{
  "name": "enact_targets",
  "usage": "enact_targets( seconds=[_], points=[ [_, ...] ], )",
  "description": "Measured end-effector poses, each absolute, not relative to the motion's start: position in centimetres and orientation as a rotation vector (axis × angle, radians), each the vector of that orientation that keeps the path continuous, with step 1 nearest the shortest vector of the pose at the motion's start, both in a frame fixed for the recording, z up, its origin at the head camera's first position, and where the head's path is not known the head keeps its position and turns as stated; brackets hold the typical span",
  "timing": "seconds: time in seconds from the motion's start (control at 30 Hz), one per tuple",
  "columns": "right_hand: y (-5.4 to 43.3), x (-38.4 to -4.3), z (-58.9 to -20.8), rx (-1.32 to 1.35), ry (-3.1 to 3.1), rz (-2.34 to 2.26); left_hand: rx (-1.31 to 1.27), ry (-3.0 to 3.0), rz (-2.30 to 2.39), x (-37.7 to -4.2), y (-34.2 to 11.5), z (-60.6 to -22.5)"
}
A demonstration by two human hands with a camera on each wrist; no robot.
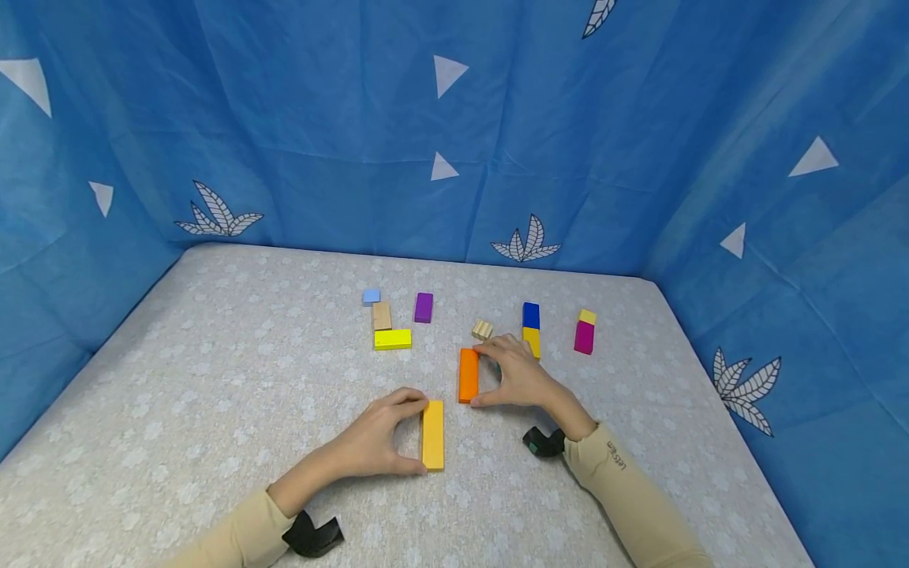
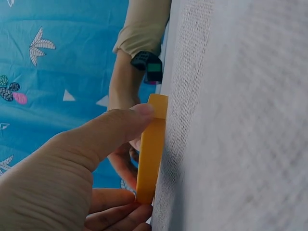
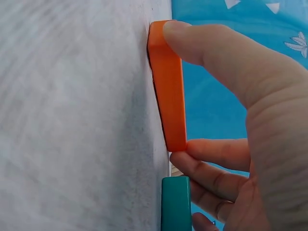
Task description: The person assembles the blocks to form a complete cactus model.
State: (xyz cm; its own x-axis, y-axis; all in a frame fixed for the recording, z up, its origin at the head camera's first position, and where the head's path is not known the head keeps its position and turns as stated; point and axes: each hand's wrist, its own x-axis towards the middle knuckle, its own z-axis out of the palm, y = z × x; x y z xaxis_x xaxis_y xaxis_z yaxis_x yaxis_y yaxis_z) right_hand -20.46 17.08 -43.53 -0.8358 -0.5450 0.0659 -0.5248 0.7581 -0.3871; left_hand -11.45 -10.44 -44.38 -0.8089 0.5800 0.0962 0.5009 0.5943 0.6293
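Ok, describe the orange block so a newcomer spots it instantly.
On the pale tablecloth, find the right hand. That hand pinches the orange block by its ends. Its deep orange colour sets it apart from the long amber-yellow block in the left hand.

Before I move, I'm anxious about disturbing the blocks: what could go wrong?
The right hand could bump the teal block, which shows close to its fingers. The orange block might twist or slip, as that hand pinches only its ends; the amber block, held likewise by the left hand, runs the same risk.
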Motion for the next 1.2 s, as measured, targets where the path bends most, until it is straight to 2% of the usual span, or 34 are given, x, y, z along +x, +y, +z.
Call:
enact_targets(
  seconds=[0.47, 1.2],
  points=[
    [16.9, -20.3, -43.4, -0.906, 2.954, -0.645, 0.986, 2.656, 1.026, -9.9, -9.2, -44.2],
    [14.7, -17.4, -42.5, -1.025, 2.863, -0.581, 1.046, 2.641, 0.997, -8.4, -8.4, -44.3]
  ],
)
